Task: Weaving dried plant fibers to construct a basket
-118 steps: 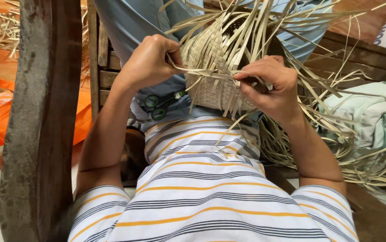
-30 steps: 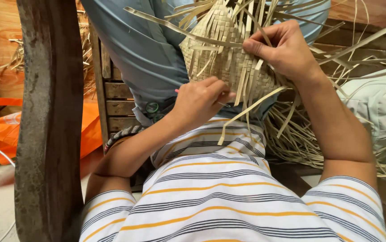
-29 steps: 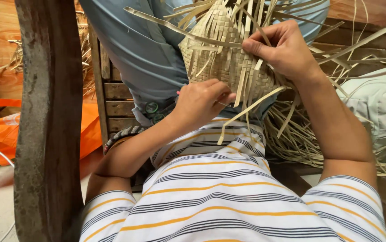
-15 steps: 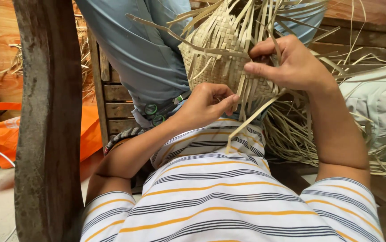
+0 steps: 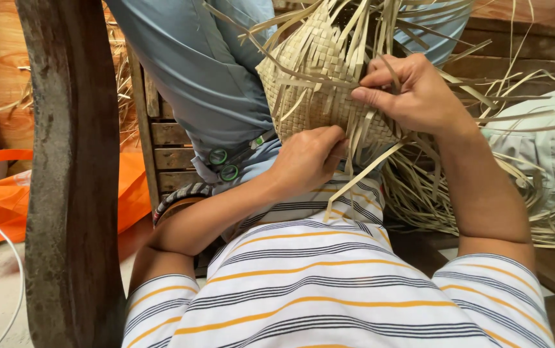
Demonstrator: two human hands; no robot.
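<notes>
Pale tan woven palm-strip panel [image 5: 313,77] on my lap, propped against my light blue trouser leg [image 5: 203,84], loose strip ends fanning out top and bottom. My right hand [image 5: 416,90]: thumb and fingers pinched shut on a flat loose strip [image 5: 380,67] at the panel's right edge. My left hand [image 5: 310,158]: fingers curled closed against the panel's lower edge; what they grip, I cannot tell. Heap of loose straw strips [image 5: 458,200] just right of the panel. Dark wooden post [image 5: 65,193] at my left, orange plastic bag [image 5: 7,200] beyond it
</notes>
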